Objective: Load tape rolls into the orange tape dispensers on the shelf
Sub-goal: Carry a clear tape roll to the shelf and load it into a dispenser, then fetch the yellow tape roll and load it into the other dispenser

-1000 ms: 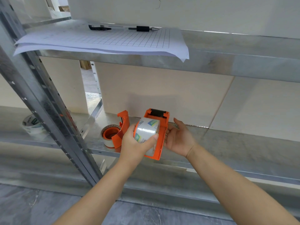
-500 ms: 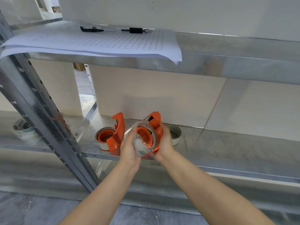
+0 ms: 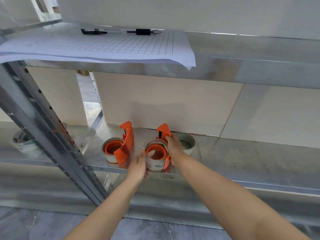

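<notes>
Two orange tape dispensers stand on the lower metal shelf. The left dispenser carries a clear tape roll around its orange hub. The right dispenser also has a clear tape roll seated on its hub. My right hand grips this dispenser's body from the right. My left hand rests flat against the roll's left side, fingers loosely together. A spare tape roll lies just right of my right hand, partly hidden by it.
Another tape roll lies on the shelf at far left, behind a slanted metal upright. The upper shelf holds gridded paper sheets overhanging its edge and two pens. A pale wall panel backs the shelf. The floor below is grey.
The dispenser with its roll has come down from in front of me onto the shelf, standing beside the left one. My left hand has slid from gripping the roll to its side.
</notes>
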